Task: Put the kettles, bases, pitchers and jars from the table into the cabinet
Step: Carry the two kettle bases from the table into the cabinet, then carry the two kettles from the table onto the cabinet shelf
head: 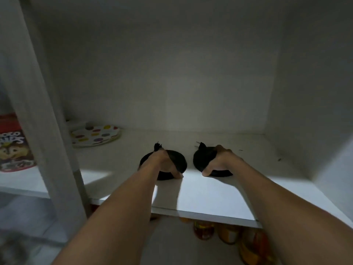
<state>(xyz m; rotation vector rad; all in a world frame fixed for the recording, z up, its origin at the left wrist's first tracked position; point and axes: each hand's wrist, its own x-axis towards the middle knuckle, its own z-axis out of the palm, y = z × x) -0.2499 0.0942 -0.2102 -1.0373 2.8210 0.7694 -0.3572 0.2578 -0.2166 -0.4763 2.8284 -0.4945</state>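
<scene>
Two black bases: left base (176, 159) gripped in left hand (162, 163), right base (203, 159) gripped in right hand (219, 161), resting mid-shelf (210, 194), apart. Open room rightward, behind. Dotted plates (94, 135) far left corner.

White shelf (210, 196) bears two black bases (177, 159) (202, 159) and dotted plates (95, 135).

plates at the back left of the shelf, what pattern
White with multicoloured polka dots, on the stacked plates; the head view shows it.
</scene>
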